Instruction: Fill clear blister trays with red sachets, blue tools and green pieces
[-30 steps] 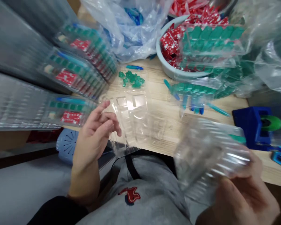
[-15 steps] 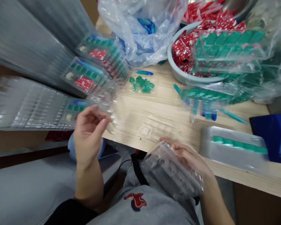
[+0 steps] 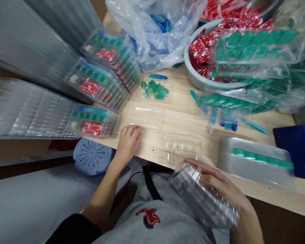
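Clear plastic trays [image 3: 205,198] are gripped in the right hand [image 3: 222,186]; the left hand [image 3: 128,142], grip unclear, lies beside another tray [image 3: 146,114].

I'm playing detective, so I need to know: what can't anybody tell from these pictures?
Head view: whether the clear plastic in the right hand is one tray or several; it's blurred and see-through.
Head view: what is under the left hand; the hand covers it.
Head view: what the blue things in the plastic bag are; cloudy folds hide them.
Head view: the rest of the dark-blue object; the right edge cuts it off.
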Demonstrator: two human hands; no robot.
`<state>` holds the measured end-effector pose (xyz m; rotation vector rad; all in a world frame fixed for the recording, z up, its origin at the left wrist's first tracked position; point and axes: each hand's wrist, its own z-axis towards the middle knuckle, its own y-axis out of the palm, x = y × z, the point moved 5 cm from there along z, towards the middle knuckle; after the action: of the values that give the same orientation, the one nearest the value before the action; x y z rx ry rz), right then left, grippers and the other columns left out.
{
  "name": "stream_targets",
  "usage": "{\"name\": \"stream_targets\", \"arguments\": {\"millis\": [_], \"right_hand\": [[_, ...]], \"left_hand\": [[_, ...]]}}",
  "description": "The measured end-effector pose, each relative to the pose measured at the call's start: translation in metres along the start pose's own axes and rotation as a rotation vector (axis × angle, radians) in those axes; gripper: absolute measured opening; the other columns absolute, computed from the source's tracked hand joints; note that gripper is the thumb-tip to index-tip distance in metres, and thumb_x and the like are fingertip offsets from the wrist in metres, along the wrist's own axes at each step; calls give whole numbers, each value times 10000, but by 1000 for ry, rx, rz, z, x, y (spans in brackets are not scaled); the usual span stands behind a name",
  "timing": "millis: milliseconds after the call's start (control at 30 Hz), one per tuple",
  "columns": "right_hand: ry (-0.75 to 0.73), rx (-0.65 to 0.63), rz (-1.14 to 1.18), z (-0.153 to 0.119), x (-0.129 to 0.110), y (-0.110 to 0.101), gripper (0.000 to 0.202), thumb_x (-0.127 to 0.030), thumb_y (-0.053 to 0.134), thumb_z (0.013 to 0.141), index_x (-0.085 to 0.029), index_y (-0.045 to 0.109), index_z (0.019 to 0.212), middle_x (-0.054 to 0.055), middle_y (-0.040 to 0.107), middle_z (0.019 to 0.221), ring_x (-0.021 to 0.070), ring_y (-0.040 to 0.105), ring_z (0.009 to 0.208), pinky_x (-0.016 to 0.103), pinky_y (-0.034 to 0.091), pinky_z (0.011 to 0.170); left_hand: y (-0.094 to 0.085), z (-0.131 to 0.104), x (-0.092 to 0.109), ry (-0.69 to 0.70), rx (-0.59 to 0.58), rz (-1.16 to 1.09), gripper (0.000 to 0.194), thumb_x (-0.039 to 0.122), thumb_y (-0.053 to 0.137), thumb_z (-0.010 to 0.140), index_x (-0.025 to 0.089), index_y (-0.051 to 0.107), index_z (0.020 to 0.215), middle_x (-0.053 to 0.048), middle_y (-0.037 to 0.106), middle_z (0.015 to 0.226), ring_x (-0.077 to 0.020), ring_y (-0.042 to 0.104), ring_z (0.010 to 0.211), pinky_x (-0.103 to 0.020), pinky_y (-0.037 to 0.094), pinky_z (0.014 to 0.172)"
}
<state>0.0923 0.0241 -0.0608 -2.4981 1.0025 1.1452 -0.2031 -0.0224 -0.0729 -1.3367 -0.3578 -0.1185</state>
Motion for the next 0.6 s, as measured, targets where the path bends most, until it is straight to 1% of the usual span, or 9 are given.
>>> {"name": "stream_targets", "arguments": {"millis": [100,200,267,367,467,533,600], "right_hand": [[19,-11,13,4,2,3,350,-544,609,776,-208,547,698,100,492,1478,365,424,1372,564,245,1158],[11,-26,23,7,6,5,359,-551,617,779,-211,536,700,104,484,1484,371,381,1401,560,219,1165],[6,-24,31,9,9,5,349,-538,621,784,-210,540,698,109,486,1482,376,375,1404,555,217,1166],[9,-20,36,10,9,6,340,-519,615,788,-205,545,678,118,502,1467,392,412,1375,549,282,1136],[13,-11,28,11,6,8,333,-514,627,773,-204,554,677,120,528,1443,395,456,1338,549,335,1105],[10,-12,23,11,2,10,336,-521,630,772,-205,557,685,118,524,1447,379,450,1350,541,322,1118],[6,-20,26,10,0,12,353,-534,629,770,-203,548,678,120,514,1455,368,435,1367,536,296,1136]], "left_hand": [[-4,-8,-7,-19,-43,29,226,176,467,935,214,654,1055,-99,645,1024,-261,575,1010,-442,489,918],[-12,-20,-8,2,-65,52,203,183,494,931,217,672,1020,-91,644,979,-246,575,955,-404,508,870],[-19,-29,-4,20,-78,54,205,186,483,943,214,673,1014,-86,645,970,-232,576,930,-377,515,844],[-27,-38,8,52,-87,19,200,183,474,954,205,659,1028,-75,650,955,-208,591,898,-341,523,814],[-32,-37,24,62,-41,-67,176,192,485,954,190,639,1039,-68,652,928,-190,612,874,-327,533,800],[-33,-31,32,10,-16,-178,193,218,498,956,190,609,1111,-54,645,917,-164,622,829,-312,542,785],[-32,-23,34,-62,-30,-345,275,242,497,961,207,550,1229,-40,642,948,-127,624,776,-275,551,747]]}}
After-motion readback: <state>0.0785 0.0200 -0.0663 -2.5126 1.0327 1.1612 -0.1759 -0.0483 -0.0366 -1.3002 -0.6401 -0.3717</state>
